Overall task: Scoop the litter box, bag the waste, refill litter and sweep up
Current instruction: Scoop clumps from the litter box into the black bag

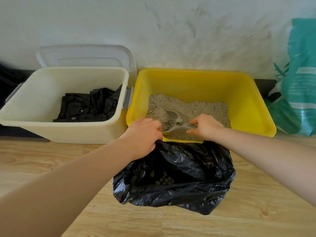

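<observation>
A yellow litter box (242,93) stands against the wall, holding grey-beige litter (201,108). My right hand (205,128) grips the handle of a grey slotted scoop (172,119), whose head lies in the litter near the box's front left. A black waste bag (188,177) sits open on the floor just in front of the box, with a few clumps visible inside. My left hand (145,134) grips the bag's upper left rim, holding it up at the box's front edge.
A cream plastic bin (34,103) with black bags inside stands left of the litter box, its clear lid (85,55) leaning on the wall behind. A teal litter sack (301,79) stands at the right. Wooden floor (51,168) lies in front.
</observation>
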